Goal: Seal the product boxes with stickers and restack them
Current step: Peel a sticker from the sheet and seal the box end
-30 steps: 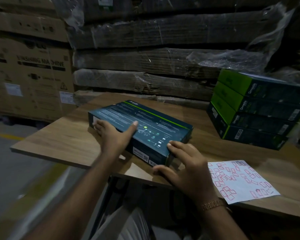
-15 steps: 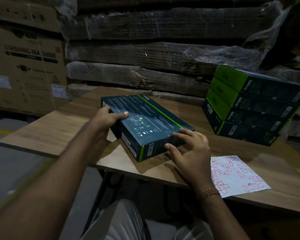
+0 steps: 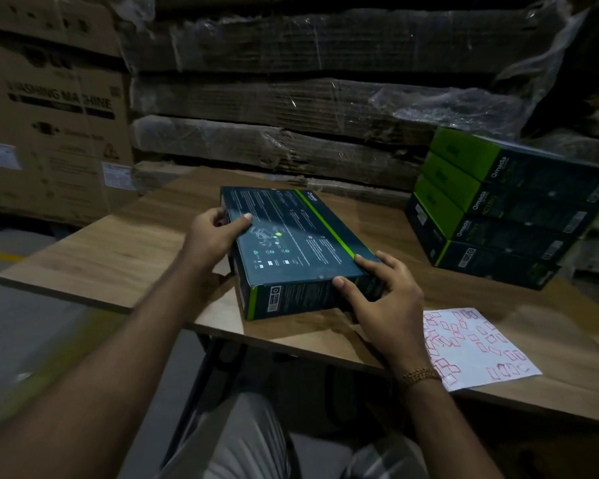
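Observation:
A flat dark teal product box [image 3: 291, 243] with a green stripe lies on the wooden table [image 3: 125, 250], one short end facing me. My left hand [image 3: 215, 233] grips its left long edge, thumb on top. My right hand [image 3: 381, 295] holds the near right corner, fingers on top and thumb on the end face. A white sticker sheet [image 3: 474, 344] with several red stickers lies at the table's front edge, just right of my right hand. A stack of several matching boxes [image 3: 505, 209] stands at the back right.
Plastic-wrapped flattened cardboard [image 3: 291, 98] is piled behind the table. A large washing machine carton [image 3: 49, 133] stands at the left. The table's near edge runs just under the box, with my knees below it.
Both hands have turned the box clockwise on the table, so a short end now faces me instead of a long side. The stack and sticker sheet stayed put.

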{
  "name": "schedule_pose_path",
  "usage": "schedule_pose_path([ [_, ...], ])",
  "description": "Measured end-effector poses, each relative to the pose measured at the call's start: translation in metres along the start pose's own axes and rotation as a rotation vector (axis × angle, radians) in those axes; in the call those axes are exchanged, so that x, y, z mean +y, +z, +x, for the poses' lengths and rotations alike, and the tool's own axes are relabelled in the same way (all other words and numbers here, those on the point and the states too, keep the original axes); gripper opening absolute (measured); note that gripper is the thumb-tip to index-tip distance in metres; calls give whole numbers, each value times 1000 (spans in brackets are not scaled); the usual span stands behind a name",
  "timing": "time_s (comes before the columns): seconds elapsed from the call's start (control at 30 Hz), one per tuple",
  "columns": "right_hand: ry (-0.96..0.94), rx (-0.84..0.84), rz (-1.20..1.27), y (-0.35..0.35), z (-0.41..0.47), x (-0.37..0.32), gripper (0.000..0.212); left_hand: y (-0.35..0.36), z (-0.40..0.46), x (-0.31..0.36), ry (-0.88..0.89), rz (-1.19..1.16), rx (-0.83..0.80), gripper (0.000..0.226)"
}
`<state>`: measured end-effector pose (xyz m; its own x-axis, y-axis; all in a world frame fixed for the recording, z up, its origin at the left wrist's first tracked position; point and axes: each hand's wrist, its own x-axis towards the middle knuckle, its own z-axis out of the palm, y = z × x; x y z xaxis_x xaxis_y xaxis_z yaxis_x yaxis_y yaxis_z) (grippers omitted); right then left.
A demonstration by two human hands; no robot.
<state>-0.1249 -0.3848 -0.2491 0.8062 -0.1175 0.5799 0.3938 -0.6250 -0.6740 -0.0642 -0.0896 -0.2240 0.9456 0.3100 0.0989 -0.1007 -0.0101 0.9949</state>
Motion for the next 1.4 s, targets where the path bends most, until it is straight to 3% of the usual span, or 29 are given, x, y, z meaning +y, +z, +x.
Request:
schedule_pose_path([
  [0.1,1,33,9,1,0,0,59,6,-15,-9,37,64,113,49],
  [0.23,-17,52,-21,1,-2,1,61,7,-29,-16,46,64,-31,72],
  [0.33,-22,55,-26,0,-3,1,62,10,-37,-15,68,102,-71,65],
  [0.47,-34,66,-49,1,-4,2,63,14,-41,-12,166,270,160,56],
  [0.53,-41,91,-63,0,-4,1,62,15,-44,-12,220,293,187,53],
  [0.7,-73,147,-120,1,-7,-1,60,11,-52,-5,208,213,-10,75],
  [0.77,-80,159,-149,2,-8,0,59,16,-58,-3,216,179,-90,71],
  [0.8,-86,159,-160,2,-9,1,59,18,-61,-3,230,177,-112,64],
  [0.9,-104,152,-160,3,-9,1,59,19,-65,-2,268,196,-98,76],
  [1.0,-105,123,-143,1,-9,-1,64,15,-70,-6,437,335,-72,92],
  [1.13,-109,91,-168,1,-9,-4,76,20,-75,-10,728,560,-122,82],
  [1.23,-109,87,-179,1,-10,-3,71,22,-75,-15,772,711,-147,76],
  [1.4,-102,76,-195,1,-11,-5,69,22,-73,-17,759,770,-149,76],
])
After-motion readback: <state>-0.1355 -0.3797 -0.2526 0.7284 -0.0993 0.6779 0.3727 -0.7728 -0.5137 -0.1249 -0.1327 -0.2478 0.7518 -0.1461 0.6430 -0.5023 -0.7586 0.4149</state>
